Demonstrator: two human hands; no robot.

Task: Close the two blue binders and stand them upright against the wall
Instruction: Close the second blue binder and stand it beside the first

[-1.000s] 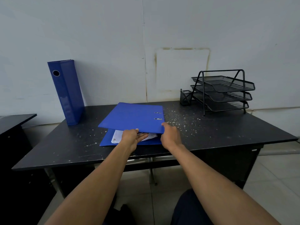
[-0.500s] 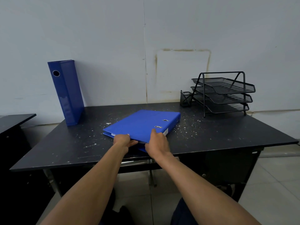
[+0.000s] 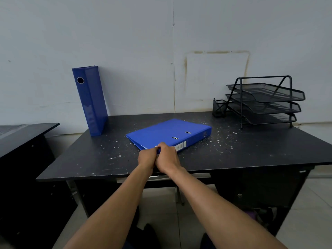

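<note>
Head view: two bare hands meet at the near corner of a binder lying flat on a desk.
Left hand: fingers curled onto the near edge of the flat binder, grasping it; knuckles touch the right hand.
Right hand: fingers clenched over the same corner, thumb side pressed to the left hand.
Flat binder: cover down, closed, lying on the desk just beyond the fingertips; spine runs away to the right of the fingers, white label just right of the right hand.
Upright binder: stands well beyond and left of the fingers, top leaning against the wall, spine hole facing the camera.
Tray rack: three black mesh tiers, far right of the fingers, at the wall.
Pen holder: just left of the rack.
</note>
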